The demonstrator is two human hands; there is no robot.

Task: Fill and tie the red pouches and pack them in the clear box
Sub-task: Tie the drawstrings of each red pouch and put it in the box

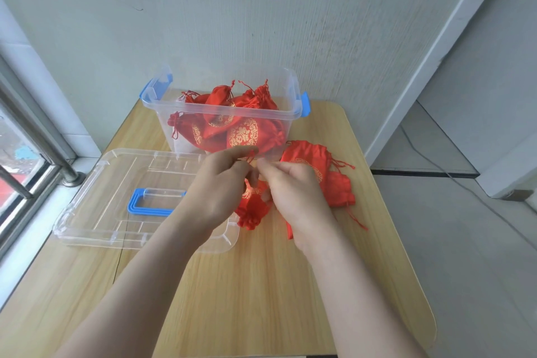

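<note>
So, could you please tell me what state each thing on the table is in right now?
Box: open, lid off.
Boxed pouches: drawn shut.
Lid: flat on the table, beside box.
Held pouch: mouth gathered.
Left hand: pinches its cord.
Right hand: pinches its cord.
Loose pouches: lying flat, limp.

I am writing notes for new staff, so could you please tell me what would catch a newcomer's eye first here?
The bright tied pouches piled in the clear box at the far edge of the table stand out first. In the middle, the left hand and right hand pinch the cords of one more red pouch. The lid lies on the left, flat pouches on the right.
</note>
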